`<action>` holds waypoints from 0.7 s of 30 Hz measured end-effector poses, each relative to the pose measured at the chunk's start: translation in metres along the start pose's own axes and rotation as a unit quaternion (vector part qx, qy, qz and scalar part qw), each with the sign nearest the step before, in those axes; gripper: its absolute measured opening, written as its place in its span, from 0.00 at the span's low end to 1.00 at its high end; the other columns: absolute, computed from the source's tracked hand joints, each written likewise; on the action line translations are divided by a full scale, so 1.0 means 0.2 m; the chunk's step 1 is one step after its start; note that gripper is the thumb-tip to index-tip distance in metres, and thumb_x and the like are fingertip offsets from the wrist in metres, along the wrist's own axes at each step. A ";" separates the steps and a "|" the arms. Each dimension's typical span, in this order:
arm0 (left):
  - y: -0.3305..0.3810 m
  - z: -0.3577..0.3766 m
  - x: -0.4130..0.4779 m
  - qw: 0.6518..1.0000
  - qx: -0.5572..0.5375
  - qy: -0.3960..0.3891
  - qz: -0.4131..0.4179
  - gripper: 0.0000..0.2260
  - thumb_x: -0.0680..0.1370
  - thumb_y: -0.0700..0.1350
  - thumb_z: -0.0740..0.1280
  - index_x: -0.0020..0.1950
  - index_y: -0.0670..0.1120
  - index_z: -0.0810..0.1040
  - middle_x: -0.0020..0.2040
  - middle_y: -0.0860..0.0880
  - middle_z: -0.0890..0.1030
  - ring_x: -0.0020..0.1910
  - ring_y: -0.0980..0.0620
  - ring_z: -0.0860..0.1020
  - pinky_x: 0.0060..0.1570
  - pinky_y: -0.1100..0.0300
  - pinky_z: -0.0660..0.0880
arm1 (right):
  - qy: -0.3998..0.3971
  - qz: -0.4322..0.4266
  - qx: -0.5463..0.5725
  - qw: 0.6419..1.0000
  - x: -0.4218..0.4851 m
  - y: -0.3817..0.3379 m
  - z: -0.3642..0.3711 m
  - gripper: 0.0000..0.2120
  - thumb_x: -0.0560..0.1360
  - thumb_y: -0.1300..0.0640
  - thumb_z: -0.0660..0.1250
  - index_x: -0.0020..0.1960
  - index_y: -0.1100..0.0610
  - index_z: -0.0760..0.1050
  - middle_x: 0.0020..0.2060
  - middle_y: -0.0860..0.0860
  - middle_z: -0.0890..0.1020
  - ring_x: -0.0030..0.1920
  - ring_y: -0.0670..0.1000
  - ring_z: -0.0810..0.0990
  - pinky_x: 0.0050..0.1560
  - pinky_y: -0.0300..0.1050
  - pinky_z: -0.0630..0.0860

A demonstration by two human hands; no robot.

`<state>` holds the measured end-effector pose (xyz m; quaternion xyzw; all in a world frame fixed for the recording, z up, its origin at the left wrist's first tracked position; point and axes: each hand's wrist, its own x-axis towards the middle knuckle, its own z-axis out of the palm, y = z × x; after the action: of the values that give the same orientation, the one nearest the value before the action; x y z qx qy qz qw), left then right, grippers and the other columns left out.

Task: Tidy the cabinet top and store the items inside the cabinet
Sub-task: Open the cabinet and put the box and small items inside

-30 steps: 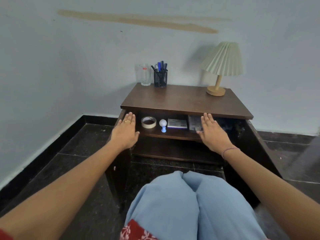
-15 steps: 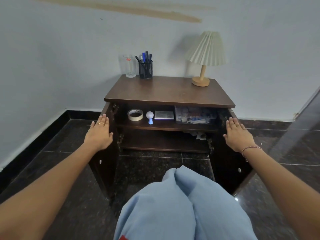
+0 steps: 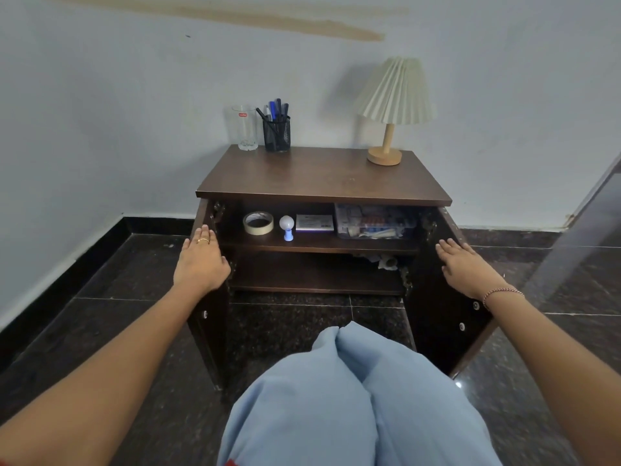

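Now dark wooden cabinet (image 3: 322,176), doors wide

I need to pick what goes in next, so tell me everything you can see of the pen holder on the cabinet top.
The pen holder is a black wire-mesh cup, round and upright, at the back left of the cabinet top, close to the wall. It holds several pens, dark and blue, leaning out above the rim. A clear glass stands just to its left; whether they touch I cannot tell. Neither hand is near it.
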<state>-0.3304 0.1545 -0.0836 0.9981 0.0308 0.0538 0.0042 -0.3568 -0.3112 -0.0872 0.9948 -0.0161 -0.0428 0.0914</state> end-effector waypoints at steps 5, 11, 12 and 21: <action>0.08 -0.01 0.01 0.999 -0.036 0.004 -0.022 0.28 0.80 0.47 0.57 0.76 0.37 0.54 0.77 0.40 0.54 0.77 0.45 0.53 0.75 0.50 0.52 | 0.039 -0.004 0.044 0.998 0.00 -0.03 0.01 0.26 0.81 0.60 0.52 0.77 0.60 0.51 0.77 0.54 0.55 0.78 0.51 0.51 0.77 0.45 0.47; 0.14 -0.02 -0.01 0.997 -0.064 0.025 -0.042 0.27 0.79 0.46 0.57 0.76 0.36 0.56 0.77 0.40 0.57 0.77 0.44 0.54 0.75 0.50 0.53 | 0.065 0.007 0.097 0.993 0.01 -0.12 0.00 0.25 0.81 0.62 0.52 0.77 0.61 0.52 0.77 0.54 0.57 0.77 0.52 0.52 0.76 0.45 0.48; 0.14 -0.02 -0.02 0.996 -0.068 0.028 -0.045 0.27 0.79 0.45 0.57 0.76 0.36 0.56 0.77 0.40 0.57 0.77 0.44 0.54 0.75 0.50 0.53 | 0.070 0.010 0.106 0.992 0.01 -0.13 -0.01 0.25 0.81 0.62 0.52 0.77 0.61 0.53 0.77 0.54 0.57 0.77 0.52 0.52 0.76 0.45 0.48; 0.22 -0.01 -0.02 0.986 -0.124 0.079 -0.084 0.24 0.79 0.39 0.59 0.74 0.37 0.60 0.76 0.41 0.59 0.76 0.45 0.56 0.76 0.50 0.53 | 0.124 0.077 0.197 0.970 0.05 -0.26 -0.04 0.24 0.79 0.67 0.54 0.75 0.63 0.57 0.76 0.58 0.59 0.77 0.57 0.52 0.77 0.51 0.50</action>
<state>-0.3329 0.1109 -0.0806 0.9762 0.1083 0.1357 0.1298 -0.3444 -0.2596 -0.0897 0.9865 -0.0892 0.0918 -0.1020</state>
